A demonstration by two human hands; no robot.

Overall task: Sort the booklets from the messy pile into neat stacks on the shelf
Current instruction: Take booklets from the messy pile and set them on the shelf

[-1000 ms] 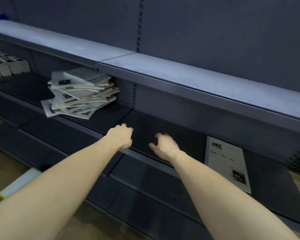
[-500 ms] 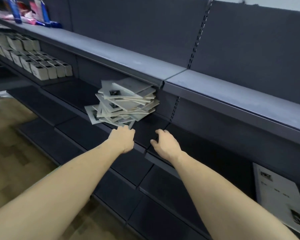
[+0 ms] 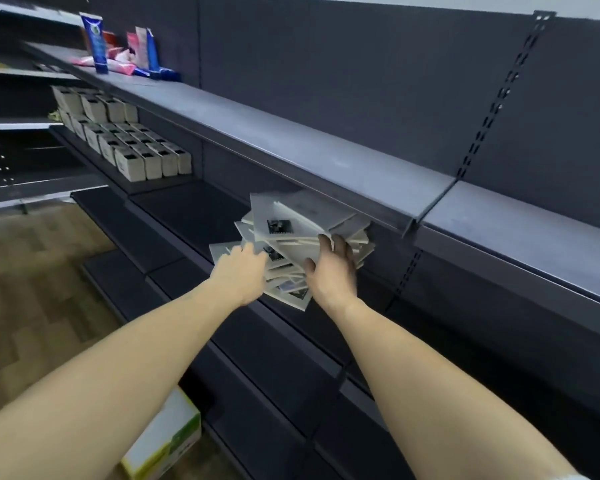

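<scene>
A messy pile of booklets (image 3: 291,244) is seen on the dark middle shelf (image 3: 194,209), under the grey upper shelf (image 3: 291,147). Its left side is touched by the left hand (image 3: 239,275); its right side is gripped by the right hand (image 3: 333,271), fingers curled around the edges.

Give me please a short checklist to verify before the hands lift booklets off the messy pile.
1. Both hands at the pile: ok, left hand at its left side, right hand at its front right.
2. Firm grip: cannot tell, fingertips hidden or blurred.
3. Pile stable: not ok, booklets fanned and overhanging the shelf edge.
4. Free shelf space beside the pile: ok, to its left.
5. Headroom under upper shelf: cannot tell.
</scene>
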